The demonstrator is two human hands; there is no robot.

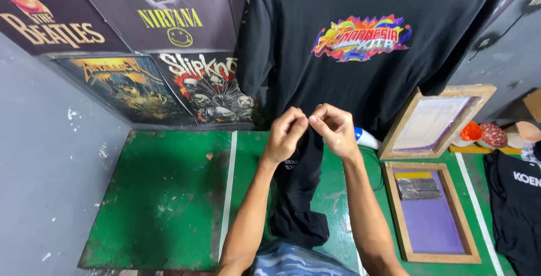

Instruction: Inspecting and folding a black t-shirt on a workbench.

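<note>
Left hand [283, 135] and right hand [335, 129] pinched together on black garment [298, 186] at frame centre, lifting it off green desk [163, 197].

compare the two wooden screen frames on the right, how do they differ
The upper frame stands tilted, leaning against the hanging black shirt; the lower frame lies flat on the green table. The upper frame's mesh looks pale and whitish with a purple edge; the lower frame's is solid purple, with a yellow strip and a grey patch near its top. Both are rectangular, light wood.

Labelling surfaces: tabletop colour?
Worn green table with white stripes; head view shows it.
</note>
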